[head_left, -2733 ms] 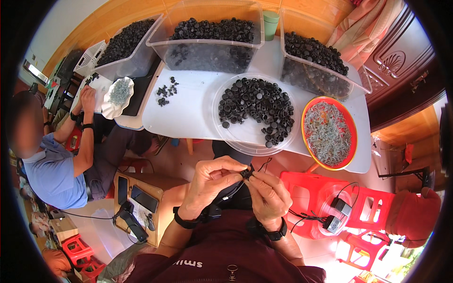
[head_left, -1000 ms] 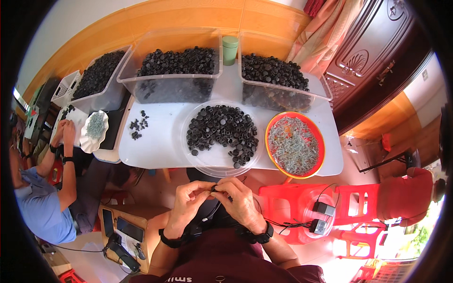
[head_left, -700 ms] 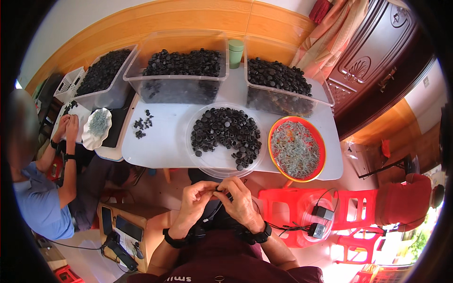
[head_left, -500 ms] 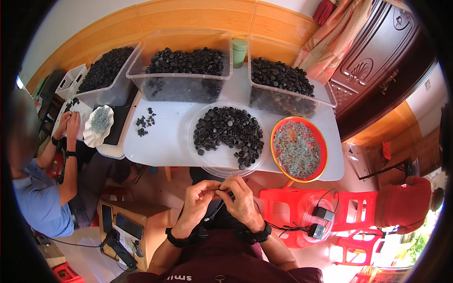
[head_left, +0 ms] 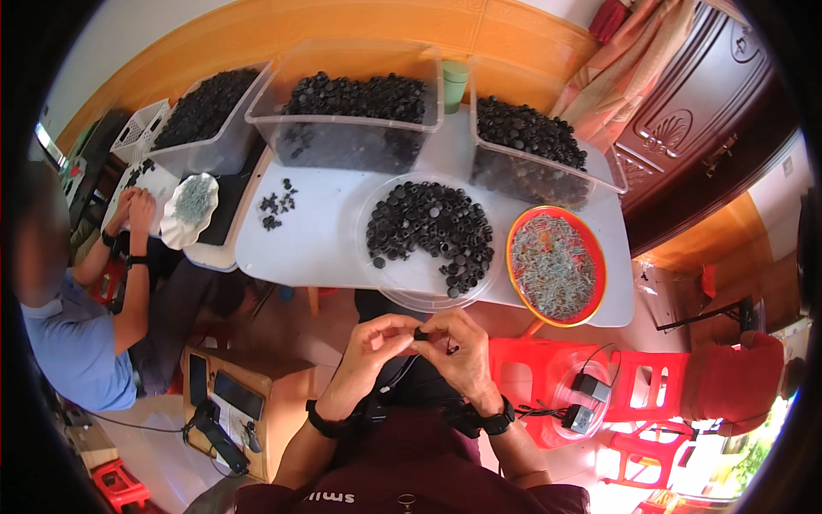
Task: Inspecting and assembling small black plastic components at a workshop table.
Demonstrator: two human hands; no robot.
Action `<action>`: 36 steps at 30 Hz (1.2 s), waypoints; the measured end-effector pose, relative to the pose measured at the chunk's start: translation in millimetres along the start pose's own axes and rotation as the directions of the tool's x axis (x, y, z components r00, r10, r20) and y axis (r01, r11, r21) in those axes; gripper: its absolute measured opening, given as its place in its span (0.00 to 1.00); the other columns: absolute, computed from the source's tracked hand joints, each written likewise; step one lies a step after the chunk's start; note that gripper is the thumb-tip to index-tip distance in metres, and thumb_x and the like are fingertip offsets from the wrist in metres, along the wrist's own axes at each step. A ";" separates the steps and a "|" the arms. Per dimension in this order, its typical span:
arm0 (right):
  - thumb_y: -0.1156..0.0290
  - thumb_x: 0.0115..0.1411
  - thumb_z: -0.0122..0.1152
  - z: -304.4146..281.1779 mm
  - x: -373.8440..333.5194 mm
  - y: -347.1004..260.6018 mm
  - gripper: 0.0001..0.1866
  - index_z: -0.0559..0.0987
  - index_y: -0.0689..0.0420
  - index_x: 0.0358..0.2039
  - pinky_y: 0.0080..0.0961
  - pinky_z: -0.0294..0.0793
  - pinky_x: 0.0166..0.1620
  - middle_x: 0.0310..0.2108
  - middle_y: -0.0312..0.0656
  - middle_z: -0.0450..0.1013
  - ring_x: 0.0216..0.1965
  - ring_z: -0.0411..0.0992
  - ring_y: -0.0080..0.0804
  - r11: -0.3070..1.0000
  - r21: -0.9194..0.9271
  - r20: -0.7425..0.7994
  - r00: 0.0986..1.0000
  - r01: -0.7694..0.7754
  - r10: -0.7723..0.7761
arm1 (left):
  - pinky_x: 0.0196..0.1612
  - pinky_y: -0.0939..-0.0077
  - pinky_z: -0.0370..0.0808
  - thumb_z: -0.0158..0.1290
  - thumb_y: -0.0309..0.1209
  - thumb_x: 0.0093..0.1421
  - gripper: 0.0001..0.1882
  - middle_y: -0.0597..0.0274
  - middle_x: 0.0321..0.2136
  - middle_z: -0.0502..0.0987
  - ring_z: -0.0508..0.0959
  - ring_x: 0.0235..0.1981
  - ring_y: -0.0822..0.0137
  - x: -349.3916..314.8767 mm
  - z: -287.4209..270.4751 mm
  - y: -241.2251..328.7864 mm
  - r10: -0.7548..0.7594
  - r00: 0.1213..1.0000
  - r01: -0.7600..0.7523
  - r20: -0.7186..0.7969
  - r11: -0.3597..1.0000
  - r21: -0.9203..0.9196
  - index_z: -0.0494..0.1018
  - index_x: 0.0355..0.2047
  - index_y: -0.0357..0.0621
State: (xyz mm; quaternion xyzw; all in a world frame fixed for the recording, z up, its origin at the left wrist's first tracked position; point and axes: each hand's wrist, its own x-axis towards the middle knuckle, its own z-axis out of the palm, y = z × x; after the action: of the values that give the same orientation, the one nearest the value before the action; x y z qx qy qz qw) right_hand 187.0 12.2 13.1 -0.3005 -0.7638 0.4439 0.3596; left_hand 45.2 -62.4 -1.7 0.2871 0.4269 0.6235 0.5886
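Observation:
Over my lap, just in front of the table's near edge, my left hand (head_left: 375,349) and my right hand (head_left: 461,358) meet at the fingertips. Both pinch a small black plastic part (head_left: 420,335); its exact shape is mostly covered by the fingers. Beyond them lies a round clear tray (head_left: 398,287) with a heap of black round plastic caps (head_left: 428,224) on it. To the right stands a red basin with a yellow rim (head_left: 602,287), filled with many thin, pale, silvery pieces (head_left: 555,265) too small to tell apart. A few small black parts (head_left: 276,204) are scattered left of the tray.
Clear bins (head_left: 342,146) of black parts line the back of the white table (head_left: 330,244), beside a green canister (head_left: 455,86). A co-worker (head_left: 94,334) sits at left near a scalloped white dish (head_left: 177,231). Red stools (head_left: 509,351) and a cardboard box (head_left: 278,411) flank me.
The whole view has shifted slightly, with the table moving right and up in it. Between my fingertips the black part now shows more plainly, and my fingers have changed position on it.

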 end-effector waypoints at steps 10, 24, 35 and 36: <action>0.78 0.41 0.70 7.7 -6.6 -5.4 0.18 0.77 0.59 0.35 0.22 0.75 0.33 0.32 0.39 0.70 0.29 0.73 0.27 0.997 0.071 0.050 0.998 -0.030 0.026 | 0.39 0.77 0.75 0.50 0.26 0.59 0.10 0.59 0.35 0.75 0.76 0.36 0.69 -1.5 -7.8 -2.4 -0.111 0.993 0.117 0.040 0.961 -0.249 0.69 0.41 0.37; 0.80 0.44 0.67 20.7 -6.7 -5.8 0.16 0.77 0.60 0.37 0.21 0.74 0.31 0.32 0.39 0.70 0.29 0.72 0.27 0.997 0.053 -0.001 0.998 -0.058 0.058 | 0.37 0.81 0.74 0.51 0.27 0.59 0.12 0.61 0.31 0.75 0.77 0.34 0.72 -1.2 -6.8 -7.0 -0.008 1.000 0.000 -0.025 0.959 -0.284 0.66 0.43 0.40; 0.77 0.44 0.67 19.5 -3.4 0.3 0.15 0.76 0.60 0.34 0.24 0.73 0.26 0.28 0.40 0.71 0.23 0.73 0.32 0.959 -0.221 0.021 0.984 0.179 -0.179 | 0.39 0.79 0.72 0.49 0.33 0.61 0.12 0.65 0.32 0.75 0.76 0.35 0.74 -5.8 -7.8 -3.8 -0.047 0.997 0.039 -0.068 0.993 -0.107 0.68 0.43 0.42; 0.77 0.44 0.67 18.3 -3.4 1.2 0.15 0.76 0.60 0.34 0.24 0.73 0.26 0.28 0.40 0.71 0.23 0.73 0.32 0.959 -0.220 0.023 0.984 0.180 -0.179 | 0.39 0.79 0.72 0.49 0.34 0.61 0.12 0.64 0.32 0.76 0.76 0.35 0.75 -6.3 -8.5 -3.9 -0.055 0.995 0.048 -0.081 0.995 -0.087 0.68 0.42 0.42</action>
State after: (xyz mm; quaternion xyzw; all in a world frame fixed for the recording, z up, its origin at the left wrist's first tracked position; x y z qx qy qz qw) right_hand 174.2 1.6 4.7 -0.2674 -0.8329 0.3222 0.3618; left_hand 40.7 -70.5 -8.2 0.2244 0.4316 0.6371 0.5979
